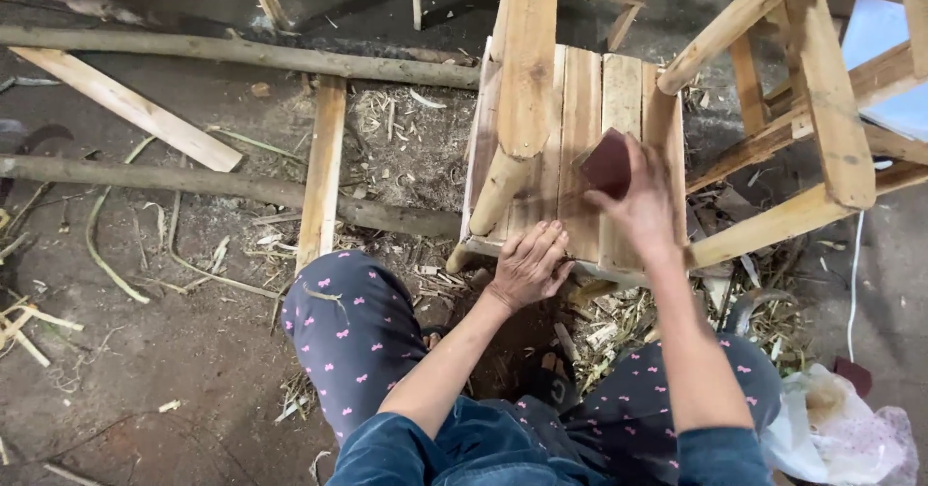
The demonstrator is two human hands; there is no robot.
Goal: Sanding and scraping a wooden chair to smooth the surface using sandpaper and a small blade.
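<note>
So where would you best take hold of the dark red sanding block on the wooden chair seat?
Probably from above, fingers across the top of the dark red sanding block, as the right hand holds it: its underside lies on the slatted wooden chair seat. The left hand rests on the seat's near edge.

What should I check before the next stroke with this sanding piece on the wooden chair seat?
1. Grip: right hand fingers wrapped around the dark red sanding piece: ok.
2. Bracing: left hand lies flat on the front edge of the chair seat: ok.
3. Left fingers out of the stroke path: close beside it, cannot tell.
4. Seat slats free of loose scraps: ok.
5. Chair steady on the littered floor: cannot tell.
6. Abrasive face flat on the wood: hidden by the hand, cannot tell.
</note>
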